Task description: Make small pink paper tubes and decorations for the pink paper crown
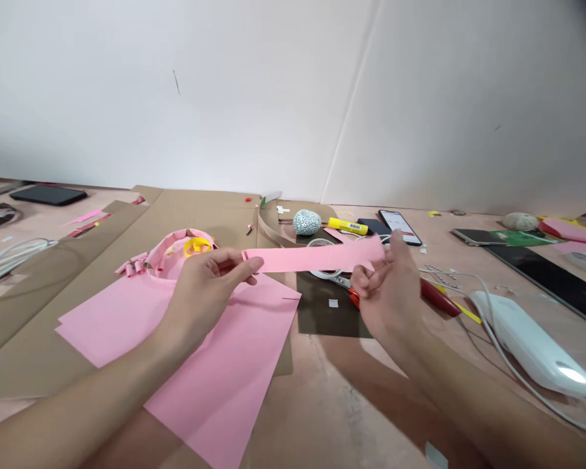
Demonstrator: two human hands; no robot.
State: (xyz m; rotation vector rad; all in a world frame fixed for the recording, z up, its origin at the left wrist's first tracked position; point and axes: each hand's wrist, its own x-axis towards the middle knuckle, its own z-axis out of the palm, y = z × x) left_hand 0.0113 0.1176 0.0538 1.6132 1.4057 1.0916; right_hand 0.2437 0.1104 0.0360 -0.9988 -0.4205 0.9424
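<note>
This was a craft workspace; whether it belonged to a home or a workshop could not be told. A pink paper strip point(312, 256) was at the centre, pink sheets point(244, 371) at seven o'clock, brown board point(117, 228) at nine, red-handled scissors point(354, 298) at four and a yellow glue stick point(346, 226) at three, before a white wall point(273, 85) at twelve.

The paper strip point(312, 255) is pink. From it, the sheets point(234, 365) at seven o'clock are pink too, the lump point(306, 223) at twelve has dark-and-white speckles, and the glue stick point(348, 226) at two is yellow.
</note>
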